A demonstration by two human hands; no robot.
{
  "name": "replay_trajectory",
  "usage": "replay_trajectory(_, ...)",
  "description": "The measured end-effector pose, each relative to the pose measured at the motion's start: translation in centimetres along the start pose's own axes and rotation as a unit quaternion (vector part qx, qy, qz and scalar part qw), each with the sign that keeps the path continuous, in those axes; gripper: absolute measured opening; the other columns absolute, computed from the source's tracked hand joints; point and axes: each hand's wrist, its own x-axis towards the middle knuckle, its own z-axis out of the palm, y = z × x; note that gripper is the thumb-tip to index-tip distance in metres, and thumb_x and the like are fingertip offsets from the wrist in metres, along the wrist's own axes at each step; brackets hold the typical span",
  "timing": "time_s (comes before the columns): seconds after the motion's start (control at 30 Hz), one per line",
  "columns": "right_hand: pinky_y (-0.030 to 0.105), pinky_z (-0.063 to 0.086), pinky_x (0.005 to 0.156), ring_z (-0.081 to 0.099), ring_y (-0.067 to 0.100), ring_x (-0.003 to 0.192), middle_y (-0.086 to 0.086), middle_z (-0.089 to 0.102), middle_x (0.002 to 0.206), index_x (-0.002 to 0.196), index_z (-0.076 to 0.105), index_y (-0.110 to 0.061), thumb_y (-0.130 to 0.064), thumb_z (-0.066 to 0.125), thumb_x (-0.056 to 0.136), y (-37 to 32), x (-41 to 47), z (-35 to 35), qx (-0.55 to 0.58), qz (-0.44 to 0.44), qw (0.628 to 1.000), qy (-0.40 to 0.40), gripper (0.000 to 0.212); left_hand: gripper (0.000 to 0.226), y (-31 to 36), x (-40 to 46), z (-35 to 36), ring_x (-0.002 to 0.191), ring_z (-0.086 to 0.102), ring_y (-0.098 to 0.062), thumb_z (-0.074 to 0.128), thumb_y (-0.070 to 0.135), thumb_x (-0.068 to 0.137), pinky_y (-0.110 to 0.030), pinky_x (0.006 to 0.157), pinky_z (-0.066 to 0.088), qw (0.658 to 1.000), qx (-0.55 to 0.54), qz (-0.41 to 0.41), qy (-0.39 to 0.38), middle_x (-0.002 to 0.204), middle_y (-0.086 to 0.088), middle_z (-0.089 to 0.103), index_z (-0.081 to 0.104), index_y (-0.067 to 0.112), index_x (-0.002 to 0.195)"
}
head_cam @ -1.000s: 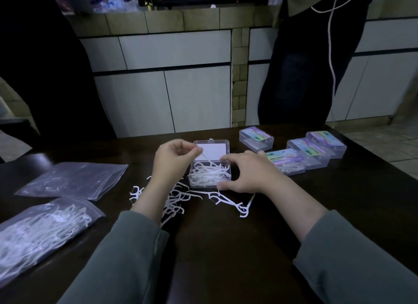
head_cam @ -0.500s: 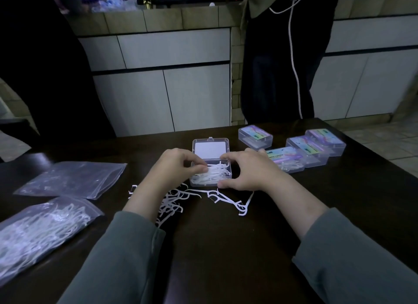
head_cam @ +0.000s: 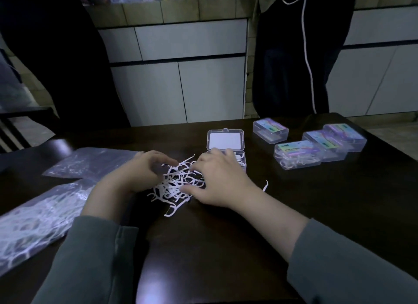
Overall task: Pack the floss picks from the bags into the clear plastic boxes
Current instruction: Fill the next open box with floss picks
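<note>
— On the tabletop (head_cam: 226, 247), what am I looking at?

— My hands have come off the open box (head_cam: 226, 145) and dropped to the loose picks (head_cam: 178, 183) in front of it. A second ago the left hand (head_cam: 144, 170) was feeding picks in while the right hand (head_cam: 217, 179) steadied the box.

— And now?

— Both hands cup the heap from either side, fingers curled into it, raking it together. I can't tell if any pick is actually pinched.

— Where's the rest?

— Some picks lie in the open box behind my right hand; one stray sits just right of that wrist. A full bag (head_cam: 34, 224) and a flatter bag (head_cam: 90, 163) lie left. Four closed boxes (head_cam: 316, 145) sit far right.

— Meaning?

— I judge the next handful goes into the box.
</note>
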Motion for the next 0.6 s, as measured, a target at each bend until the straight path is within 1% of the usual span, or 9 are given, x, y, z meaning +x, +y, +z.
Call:
replay_trajectory(0.07, 0.043, 0.027, 0.097, 0.043, 0.021, 0.118, 0.002, 0.059, 0.126, 0.128, 0.06, -0.019, -0.071, 0.042, 0.087, -0.8, 0.6, 0.6, -0.009, 0.008, 1.0, -0.012, 0.069, 0.071, -0.6, -0.1, -0.1, 0.123, 0.044, -0.013, 0.051, -0.008, 0.084, -0.029, 0.101, 0.042, 0.999, 0.036, -0.009, -0.026, 0.141, 0.012, 0.042, 0.05, 0.059, 0.109)
replay_trajectory(0.13, 0.044, 0.028, 0.096, 0.043, 0.023, 0.117, 0.004, 0.059, 0.124, 0.124, 0.061, -0.015, -0.072, 0.039, 0.088, -1.2, 1.3, 0.9, -0.019, 0.027, 0.999, -0.015, 0.071, 0.08, -0.6, -0.2, -0.1, 0.129, 0.038, -0.015, 0.043, -0.012, 0.084, -0.026, 0.102, 0.036, 0.994, 0.094, -0.017, -0.046, 0.149, 0.013, 0.034, 0.043, 0.056, 0.127)
replay_trajectory(0.2, 0.045, 0.027, 0.095, 0.043, 0.025, 0.116, 0.005, 0.061, 0.119, 0.118, 0.063, -0.014, -0.074, 0.036, 0.087, -1.4, 1.9, 1.3, -0.035, 0.04, 0.998, -0.02, 0.073, 0.082, -0.5, -0.1, 0.1, 0.13, 0.038, -0.015, 0.04, -0.014, 0.084, -0.025, 0.099, 0.035, 0.992, 0.114, -0.015, -0.049, 0.152, 0.012, 0.031, 0.04, 0.05, 0.136)
replay_trajectory(0.27, 0.045, 0.026, 0.094, 0.043, 0.025, 0.113, 0.005, 0.063, 0.114, 0.112, 0.066, -0.014, -0.074, 0.034, 0.087, -1.3, 2.2, 1.5, -0.045, 0.04, 0.998, -0.037, 0.073, 0.079, -0.4, 0.1, 0.3, 0.129, 0.041, -0.014, 0.041, -0.014, 0.085, -0.024, 0.1, 0.037, 0.993, 0.109, -0.008, -0.045, 0.151, 0.012, 0.032, 0.043, 0.046, 0.136)
replay_trajectory(0.33, 0.044, 0.026, 0.092, 0.044, 0.023, 0.11, 0.004, 0.063, 0.111, 0.11, 0.068, -0.016, -0.07, 0.036, 0.088, -1.0, 2.2, 1.4, -0.046, 0.03, 0.997, -0.05, 0.067, 0.074, -0.6, 0.1, 0.4, 0.126, 0.043, -0.014, 0.043, -0.012, 0.086, -0.025, 0.101, 0.04, 0.996, 0.086, -0.01, -0.036, 0.148, 0.011, 0.036, 0.049, 0.046, 0.131)
replay_trajectory(0.37, 0.044, 0.026, 0.091, 0.044, 0.022, 0.108, 0.002, 0.063, 0.111, 0.109, 0.069, -0.017, -0.066, 0.038, 0.089, -0.7, 2.2, 1.3, -0.044, 0.022, 0.998, -0.049, 0.061, 0.071, -0.7, 0.1, 0.4, 0.124, 0.045, -0.013, 0.045, -0.012, 0.085, -0.025, 0.1, 0.041, 0.997, 0.065, -0.012, -0.03, 0.145, 0.01, 0.039, 0.053, 0.048, 0.124)
replay_trajectory(0.47, 0.04, 0.024, 0.086, 0.044, 0.017, 0.103, -0.003, 0.065, 0.111, 0.108, 0.071, -0.022, -0.056, 0.046, 0.089, 0.1, 1.9, 0.7, -0.016, -0.01, 0.999, -0.05, 0.046, 0.06, -1.2, -0.1, 0.4, 0.112, 0.051, -0.008, 0.053, -0.006, 0.086, -0.021, 0.09, 0.042, 1.0, 0.006, -0.002, -0.013, 0.131, 0.01, 0.05, 0.058, 0.052, 0.098)
replay_trajectory(0.53, 0.037, 0.022, 0.083, 0.043, 0.015, 0.1, -0.007, 0.068, 0.108, 0.104, 0.073, -0.025, -0.051, 0.051, 0.089, 0.7, 1.5, 0.3, 0.014, -0.027, 0.998, -0.056, 0.038, 0.047, -1.3, -0.3, 0.4, 0.1, 0.055, -0.004, 0.063, 0.003, 0.086, -0.021, 0.084, 0.043, 1.0, -0.028, -0.003, -0.01, 0.119, 0.011, 0.057, 0.061, 0.05, 0.092)
replay_trajectory(0.6, 0.035, 0.022, 0.084, 0.041, 0.014, 0.102, -0.011, 0.068, 0.108, 0.104, 0.073, -0.028, -0.049, 0.054, 0.089, 1.1, 0.9, -0.4, 0.028, -0.035, 0.997, -0.062, 0.033, 0.036, -1.1, -0.5, 0.4, 0.096, 0.058, -0.004, 0.071, 0.01, 0.083, -0.022, 0.083, 0.044, 0.999, -0.052, -0.005, -0.012, 0.11, 0.011, 0.062, 0.066, 0.045, 0.09)
